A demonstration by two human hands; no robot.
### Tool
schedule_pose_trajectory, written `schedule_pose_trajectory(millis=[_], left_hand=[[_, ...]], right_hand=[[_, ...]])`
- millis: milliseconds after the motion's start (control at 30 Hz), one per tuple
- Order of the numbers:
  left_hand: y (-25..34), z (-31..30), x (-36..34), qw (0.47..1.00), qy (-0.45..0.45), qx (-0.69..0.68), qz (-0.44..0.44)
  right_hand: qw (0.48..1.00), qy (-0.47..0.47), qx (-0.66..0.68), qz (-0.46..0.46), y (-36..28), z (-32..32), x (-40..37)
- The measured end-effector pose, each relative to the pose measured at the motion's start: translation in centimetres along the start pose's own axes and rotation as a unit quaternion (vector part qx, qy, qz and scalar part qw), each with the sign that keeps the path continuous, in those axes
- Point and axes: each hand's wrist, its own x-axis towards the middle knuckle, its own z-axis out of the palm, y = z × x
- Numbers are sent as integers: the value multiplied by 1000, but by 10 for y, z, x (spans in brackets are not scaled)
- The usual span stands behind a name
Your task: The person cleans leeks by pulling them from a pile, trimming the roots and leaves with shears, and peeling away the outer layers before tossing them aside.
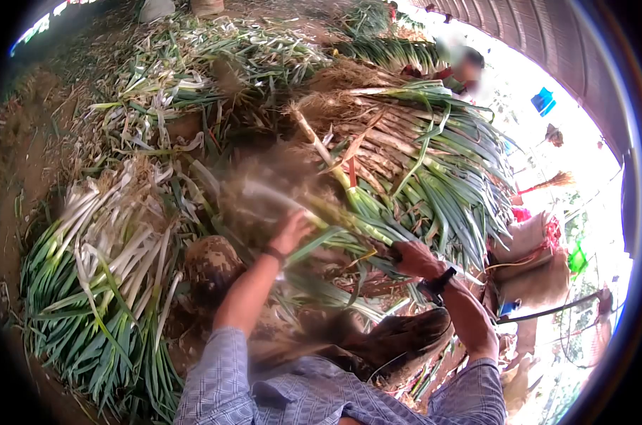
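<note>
My right hand (416,259), with a dark watch (438,285) at its wrist, is closed round the green leaves of a large green onion (367,228). That onion's pale stalk reaches up and left, blurred by motion. My left hand (291,231) is closed at its white stalk, the fingers partly smeared. Loose green leaves hang between both hands. To the right of them lies a big heap of unpeeled green onions (434,166), brown roots toward the middle. At the left lies a pile of cleaner, white-stemmed green onions (116,276).
Stripped leaves (215,60) cover the ground at the back. Another person (466,71) is behind the heap at upper right. Stuffed sacks (533,255) stand at the right, by a thin dark pole (554,309). My muddy shoe (409,340) and knee (213,265) are close below my hands.
</note>
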Motion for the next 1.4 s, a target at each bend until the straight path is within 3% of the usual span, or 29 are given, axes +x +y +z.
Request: schedule_pose_trajectory(millis=[33,67,167,200,300,333,367,400,433,500,567,733,833,967,1233,1400], left_hand=[[-9,6,1,999,-25,28,-19],[-11,28,-9,994,70,69,-41],[-8,49,-16,999,3,34,-36],[-4,52,-20,999,-11,52,9],[22,43,-8,999,-5,27,30],[32,40,-8,998,28,32,49],[41,33,-8,995,60,37,71],[45,21,-5,993,37,20,106],[50,30,-10,987,96,-16,129],[46,16,-1,981,109,-107,123],[52,7,-4,981,134,-102,98],[52,13,-2,982,156,-44,100],[35,-16,18,984,165,7,69],[26,-29,23,988,142,42,49],[32,-12,11,990,111,60,69],[37,10,-4,975,144,135,103]], right_hand=[[1000,7,10,4,0,-1,1],[1000,14,21,8,0,-2,1],[998,-57,5,17,12,-2,-1],[996,-79,19,25,17,-4,-7],[984,-124,129,15,7,-32,-35],[984,-132,108,57,-3,-41,-47],[981,-161,102,47,2,-35,-51],[977,-188,94,34,8,-27,-55],[972,-216,85,17,12,-18,-56],[981,-174,88,8,17,-3,-56],[983,-133,126,14,11,2,-54],[990,-39,120,-58,0,11,-46],[998,-21,39,-44,-1,31,-24],[998,34,60,-12,-6,40,-10],[996,29,79,-19,-16,45,-4],[995,51,66,-48,-15,55,3]])
